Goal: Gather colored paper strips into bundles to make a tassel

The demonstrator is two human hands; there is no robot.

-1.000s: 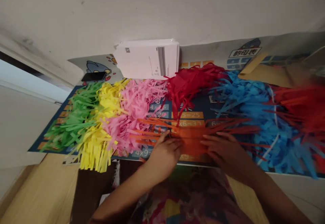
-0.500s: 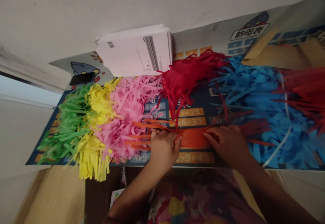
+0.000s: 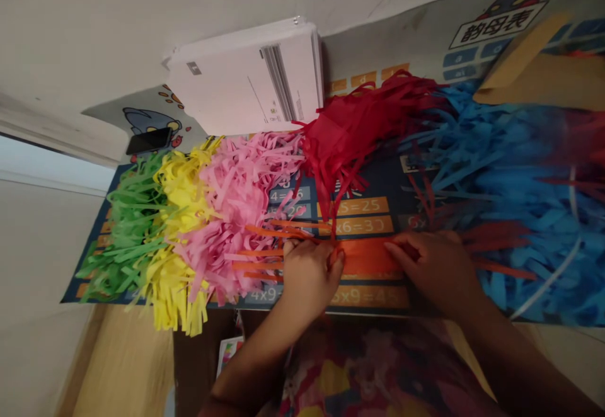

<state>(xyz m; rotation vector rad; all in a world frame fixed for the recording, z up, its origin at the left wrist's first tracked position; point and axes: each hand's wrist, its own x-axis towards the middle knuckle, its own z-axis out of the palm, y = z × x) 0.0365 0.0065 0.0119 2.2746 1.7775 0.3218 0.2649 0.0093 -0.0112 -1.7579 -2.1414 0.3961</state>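
Note:
A bundle of orange paper strips (image 3: 366, 255) lies on the dark blue multiplication mat (image 3: 363, 296) near the front edge. My left hand (image 3: 307, 275) is closed over the bundle's left part, fingers curled round the strips. My right hand (image 3: 432, 266) grips the bundle's right end, fingers pressed on it. Loose orange strip ends (image 3: 258, 256) fan out to the left over the pink pile.
Heaps of cut paper strips lie across the mat: green (image 3: 125, 228), yellow (image 3: 177, 234), pink (image 3: 236, 196), red (image 3: 359, 133), blue (image 3: 510, 177). A white stack of paper (image 3: 250, 80) and a black phone (image 3: 149, 141) sit at the back. Brown envelope (image 3: 534, 80) at far right.
Both hands have drawn the spread orange strips together into a tight bundle and closed on it. The camera has tilted, shifting the scene upward and to the left.

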